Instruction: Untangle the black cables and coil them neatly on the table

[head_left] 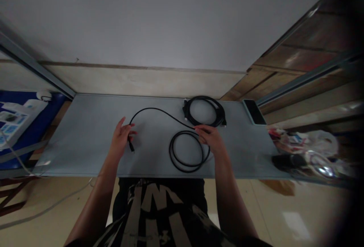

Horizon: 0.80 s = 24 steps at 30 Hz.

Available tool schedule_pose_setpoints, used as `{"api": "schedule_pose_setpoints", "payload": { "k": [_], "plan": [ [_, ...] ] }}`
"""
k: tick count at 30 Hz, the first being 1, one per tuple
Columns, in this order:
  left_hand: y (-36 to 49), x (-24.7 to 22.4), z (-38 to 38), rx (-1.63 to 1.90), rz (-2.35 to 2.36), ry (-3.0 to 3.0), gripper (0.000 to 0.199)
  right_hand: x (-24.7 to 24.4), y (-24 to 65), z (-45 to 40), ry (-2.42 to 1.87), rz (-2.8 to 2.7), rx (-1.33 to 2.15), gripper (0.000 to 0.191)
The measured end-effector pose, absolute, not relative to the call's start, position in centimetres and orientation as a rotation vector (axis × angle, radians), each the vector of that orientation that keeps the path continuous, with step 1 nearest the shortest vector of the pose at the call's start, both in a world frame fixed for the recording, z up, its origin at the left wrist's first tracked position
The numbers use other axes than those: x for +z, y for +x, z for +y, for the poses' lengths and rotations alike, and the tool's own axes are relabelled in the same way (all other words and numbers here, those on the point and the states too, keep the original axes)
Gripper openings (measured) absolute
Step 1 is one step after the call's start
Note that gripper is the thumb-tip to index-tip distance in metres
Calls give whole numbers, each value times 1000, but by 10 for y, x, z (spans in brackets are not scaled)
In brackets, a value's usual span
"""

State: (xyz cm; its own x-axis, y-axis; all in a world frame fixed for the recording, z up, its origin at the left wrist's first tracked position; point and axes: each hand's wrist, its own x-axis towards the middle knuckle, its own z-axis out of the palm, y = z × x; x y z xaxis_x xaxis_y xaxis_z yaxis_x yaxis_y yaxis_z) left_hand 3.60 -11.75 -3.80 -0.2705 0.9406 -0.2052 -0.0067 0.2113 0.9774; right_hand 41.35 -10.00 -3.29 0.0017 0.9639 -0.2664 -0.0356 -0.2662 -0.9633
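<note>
A thin black cable (152,108) arcs over the grey shelf between my two hands. My left hand (121,135) holds it near one end, thumb and fingers around it, and the black plug (131,147) hangs below the fingers. My right hand (209,135) pinches the cable farther along. From there the rest of it lies in loose loops (173,155) on the shelf, below and left of my right hand. Behind that hand sits a second, thicker coiled black cable (203,97), with plugs at its left and lower right sides.
A phone (254,112) lies at the back right of the grey shelf (85,137). Plastic bags (321,143) and a dark cylindrical object (288,161) are at the right end. A white power strip or box (21,122) rests on a blue surface at far left. A wall stands behind.
</note>
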Motion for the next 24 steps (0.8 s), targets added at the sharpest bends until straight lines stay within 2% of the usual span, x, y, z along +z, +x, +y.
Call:
{"api": "schedule_pose_setpoints", "payload": {
  "k": [3, 8, 14, 19, 24],
  "plan": [
    [31, -32, -108, 1217, 1505, 922, 65, -27, 423, -101, -1375, -997, 1405, 32],
    [28, -27, -107, 970, 1562, 1160, 52, -30, 422, -103, -1368, -974, 1388, 31],
    [71, -26, -105, 752, 1409, 1603, 41, -30, 383, -93, -1417, -1221, 1347, 32],
    [105, -2, -79, 765, 1372, 1932, 37, -16, 347, -70, -1401, -1415, 1180, 28],
    [118, 16, -50, 730, 1272, 2088, 31, -16, 323, -56, -1278, -1366, 1326, 32]
  ]
}}
